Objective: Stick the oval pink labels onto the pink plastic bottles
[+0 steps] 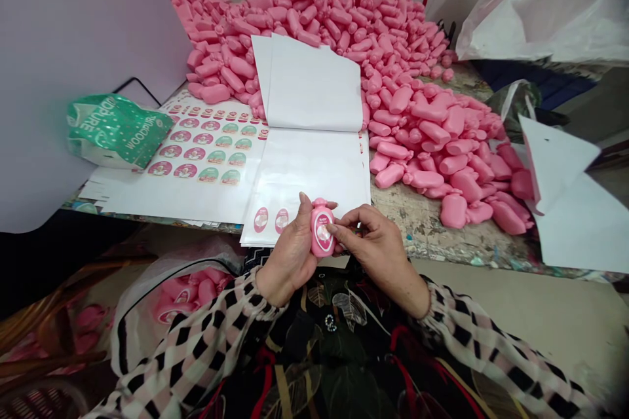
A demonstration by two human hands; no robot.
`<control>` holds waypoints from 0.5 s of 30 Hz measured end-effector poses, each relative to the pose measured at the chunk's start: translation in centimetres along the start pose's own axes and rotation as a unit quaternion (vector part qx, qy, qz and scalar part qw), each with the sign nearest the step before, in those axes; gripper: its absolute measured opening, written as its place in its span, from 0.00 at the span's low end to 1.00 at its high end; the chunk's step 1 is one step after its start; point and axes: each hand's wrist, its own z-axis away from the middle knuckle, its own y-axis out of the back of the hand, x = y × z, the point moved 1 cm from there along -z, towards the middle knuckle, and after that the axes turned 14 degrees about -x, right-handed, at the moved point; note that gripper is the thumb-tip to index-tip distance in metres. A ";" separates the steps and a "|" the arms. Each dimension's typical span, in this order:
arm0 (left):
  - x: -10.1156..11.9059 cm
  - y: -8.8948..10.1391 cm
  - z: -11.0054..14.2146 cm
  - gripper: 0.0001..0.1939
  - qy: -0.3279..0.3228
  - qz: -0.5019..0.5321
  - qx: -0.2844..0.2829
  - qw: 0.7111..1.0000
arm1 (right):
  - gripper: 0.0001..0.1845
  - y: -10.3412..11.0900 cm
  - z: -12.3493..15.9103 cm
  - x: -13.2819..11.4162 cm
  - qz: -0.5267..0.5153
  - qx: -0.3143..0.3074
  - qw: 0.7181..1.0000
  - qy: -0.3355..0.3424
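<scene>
Gripping pink baby lotion bottle upright in left hand, fingers clenched around it, right hand fingertips pressing its oval label, held just off desk edge beside label sheets

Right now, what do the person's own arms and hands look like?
The left hand and right hand are bare, without gloves. The arms wear long white sleeves with a black diamond-check pattern, gathered at the cuffs.

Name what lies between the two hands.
In the head view, a labelled pink plastic bottle is held between the left hand and right hand.
</scene>
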 end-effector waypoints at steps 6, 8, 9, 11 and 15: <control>0.8 -0.1 0.8 0.18 0.044 -0.024 -0.029 0.998 | 0.10 0.7 0.2 -0.1 0.061 -0.017 0.998 0.010; 1.0 0.0 1.1 0.23 0.071 -0.031 -0.040 0.996 | 0.10 1.1 0.3 -0.3 0.108 -0.034 0.993 0.018; 1.0 0.0 1.2 0.24 0.082 -0.030 -0.045 0.995 | 0.11 1.3 0.3 -0.3 0.128 -0.042 0.991 0.021; 0.9 0.2 1.4 0.23 0.095 -0.024 -0.050 0.994 | 0.10 1.7 0.2 -0.1 0.151 -0.054 0.987 0.021; 0.9 0.4 1.4 0.18 0.109 -0.026 -0.072 0.991 | 0.10 2.8 -0.6 0.9 0.183 -0.045 0.982 -0.003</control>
